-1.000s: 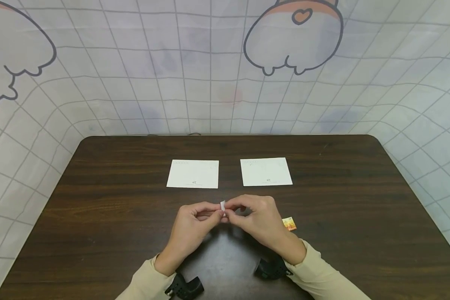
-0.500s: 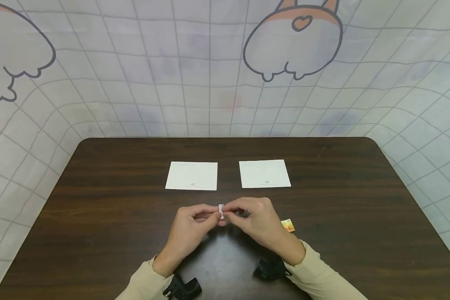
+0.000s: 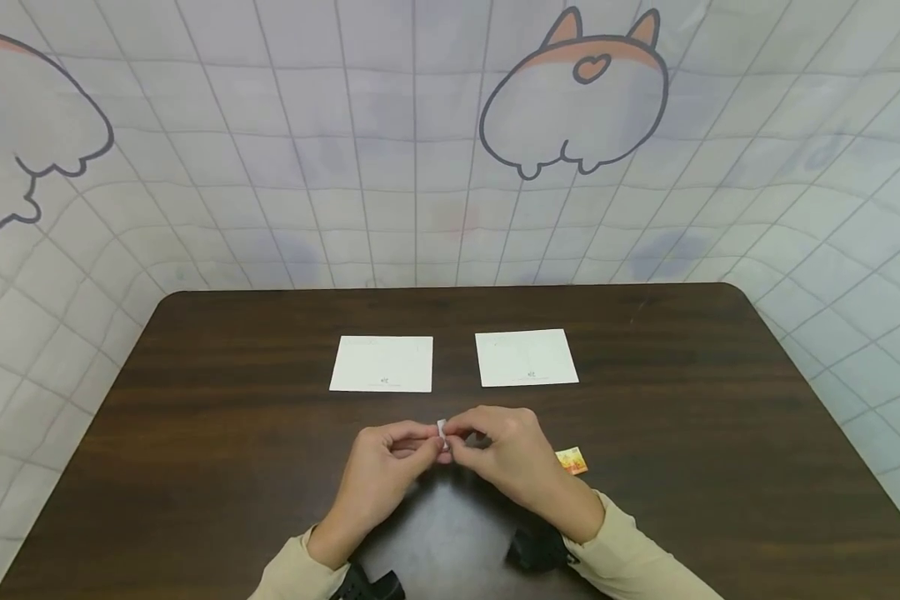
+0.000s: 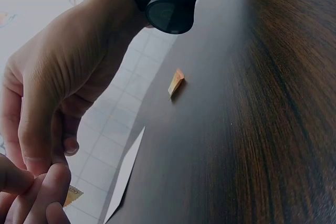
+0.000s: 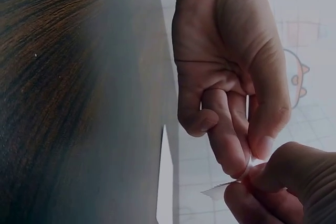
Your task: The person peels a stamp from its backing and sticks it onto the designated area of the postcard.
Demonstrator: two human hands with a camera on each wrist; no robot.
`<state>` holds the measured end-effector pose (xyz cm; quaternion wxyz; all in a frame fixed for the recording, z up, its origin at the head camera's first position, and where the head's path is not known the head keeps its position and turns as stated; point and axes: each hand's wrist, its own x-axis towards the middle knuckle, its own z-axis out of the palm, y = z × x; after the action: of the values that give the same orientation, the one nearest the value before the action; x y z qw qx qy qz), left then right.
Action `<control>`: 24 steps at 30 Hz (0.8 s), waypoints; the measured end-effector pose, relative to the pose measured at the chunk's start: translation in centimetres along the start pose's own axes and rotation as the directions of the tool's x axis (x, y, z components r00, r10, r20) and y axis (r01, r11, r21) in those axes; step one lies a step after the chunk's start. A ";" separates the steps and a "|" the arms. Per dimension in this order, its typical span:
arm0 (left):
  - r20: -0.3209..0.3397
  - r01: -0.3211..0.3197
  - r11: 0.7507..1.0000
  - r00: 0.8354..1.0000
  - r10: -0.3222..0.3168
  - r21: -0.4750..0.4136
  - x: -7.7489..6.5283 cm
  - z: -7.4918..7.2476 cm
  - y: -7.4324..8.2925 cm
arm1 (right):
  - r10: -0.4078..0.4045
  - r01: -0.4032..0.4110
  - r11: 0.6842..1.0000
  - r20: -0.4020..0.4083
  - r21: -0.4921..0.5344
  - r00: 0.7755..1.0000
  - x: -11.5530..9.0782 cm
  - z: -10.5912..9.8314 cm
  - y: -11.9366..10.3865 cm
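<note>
Head view: from high on near side, faces forward and down; widest, over table [image 3: 195, 467] to far backdrop [image 3: 307, 167]. Left wrist view: close, low, rolled sideways, faces right hand [image 4: 63, 72]. Right wrist view: equally close, faces left hand [image 5: 231, 72]. Wrist views share both hands, table, backdrop.

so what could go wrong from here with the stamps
The held stamp is pinched by both the left hand and right hand, so uneven pulling could perhaps crease or tear it. Being small, it might also slip and drop. The other stamp lies beside the right arm in the head view; a sleeve might brush it aside.
</note>
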<state>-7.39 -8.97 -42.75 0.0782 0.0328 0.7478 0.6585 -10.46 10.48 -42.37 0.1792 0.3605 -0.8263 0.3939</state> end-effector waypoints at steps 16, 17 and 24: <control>-0.019 -0.056 0.998 0.998 0.055 -0.008 0.4 0.1 -0.4 | -0.021 0.021 1.000 -0.017 0.023 1.000 0.2 0.2 0.8; -0.025 -0.066 0.998 0.998 0.066 -0.003 0.4 0.1 -0.4 | -0.022 0.023 1.000 -0.022 0.019 1.000 0.3 0.2 0.8; -0.079 -0.105 0.994 0.991 0.105 0.001 0.5 0.5 -0.2 | -0.021 0.019 0.999 -0.070 -0.028 0.997 0.3 0.5 0.5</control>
<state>-7.81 -8.47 -43.07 0.0139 0.0460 0.7464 0.6638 -11.03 10.16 -42.70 0.2169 0.3524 -0.8211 0.3932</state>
